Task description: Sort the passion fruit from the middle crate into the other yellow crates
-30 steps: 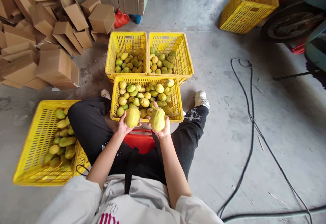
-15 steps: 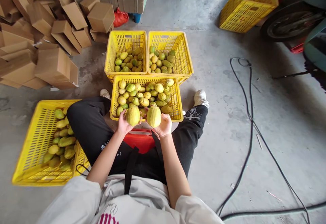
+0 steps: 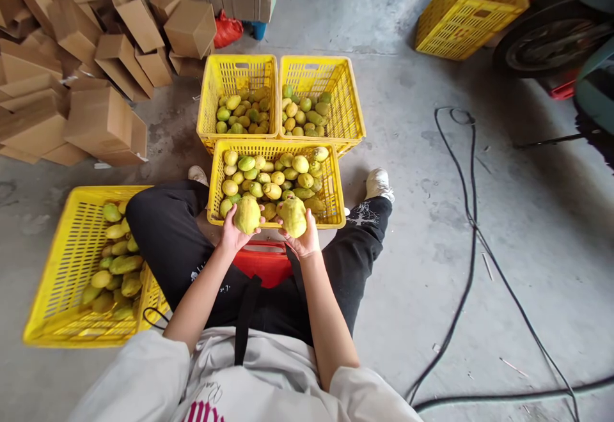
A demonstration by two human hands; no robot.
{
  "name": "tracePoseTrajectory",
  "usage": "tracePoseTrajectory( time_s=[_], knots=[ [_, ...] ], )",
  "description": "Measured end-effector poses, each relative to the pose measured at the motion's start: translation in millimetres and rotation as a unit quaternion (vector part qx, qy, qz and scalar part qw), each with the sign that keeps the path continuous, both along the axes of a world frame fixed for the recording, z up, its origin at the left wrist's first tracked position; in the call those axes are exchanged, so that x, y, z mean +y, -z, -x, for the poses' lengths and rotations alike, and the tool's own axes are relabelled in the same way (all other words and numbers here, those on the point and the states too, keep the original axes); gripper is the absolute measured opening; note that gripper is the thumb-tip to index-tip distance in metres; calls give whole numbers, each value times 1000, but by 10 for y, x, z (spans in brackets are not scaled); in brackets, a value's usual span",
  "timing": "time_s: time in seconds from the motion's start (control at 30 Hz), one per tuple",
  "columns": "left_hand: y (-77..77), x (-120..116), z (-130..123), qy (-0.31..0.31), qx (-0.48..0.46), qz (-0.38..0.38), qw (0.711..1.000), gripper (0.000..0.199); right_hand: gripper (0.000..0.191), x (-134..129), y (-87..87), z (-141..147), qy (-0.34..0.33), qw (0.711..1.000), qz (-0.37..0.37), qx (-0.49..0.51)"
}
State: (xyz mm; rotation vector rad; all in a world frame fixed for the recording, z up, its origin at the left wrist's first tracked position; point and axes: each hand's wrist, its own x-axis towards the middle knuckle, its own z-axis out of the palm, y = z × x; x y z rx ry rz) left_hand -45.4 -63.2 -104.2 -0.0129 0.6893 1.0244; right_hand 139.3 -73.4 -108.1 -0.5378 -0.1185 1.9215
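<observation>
My left hand [image 3: 233,234] is wrapped round a yellow-green papaya [image 3: 247,215], gripping it from the left and below. A second papaya [image 3: 293,217], with its end turned up toward me, sits in my right hand [image 3: 307,238], the fingers curled under and around it. The two fruits are held side by side with a small gap between them. Both are over the near edge of a yellow plastic crate [image 3: 275,222] that holds many green and yellow papayas between my legs.
Two more yellow crates of fruit, a left one [image 3: 205,99] and a right one [image 3: 352,99], stand just beyond. Another crate [image 3: 52,281] lies at my left. Cardboard boxes [image 3: 100,118] pile up at the far left. A black cable [image 3: 467,294] runs along the floor at right.
The papaya in my right hand has turned, its end now facing up, and moved slightly right. The papaya in my left hand has also turned a little and shifted slightly left.
</observation>
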Motion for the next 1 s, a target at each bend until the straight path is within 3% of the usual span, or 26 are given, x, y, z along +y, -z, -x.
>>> tracePoseTrajectory(
  time_s=[0.23,0.37,0.5,0.77,1.0],
  knots=[
    [-34,5,0,3,-17,-2,1000,47,42,-4,28,-15,-3,1000,-8,-7],
    [-42,11,-21,-5,-9,16,1000,45,42,-30,137,-7,-12,1000,-13,-18],
    [-40,13,-30,23,-11,-17,1000,48,47,-38,212,13,-31,999,-24,-14],
    [2,23,-39,35,-4,-12,999,47,37,1,211,67,-19,998,-3,-61],
    [21,17,-23,5,-4,-8,1000,45,40,-2,73,-10,-6,1000,3,-16]
  ],
)
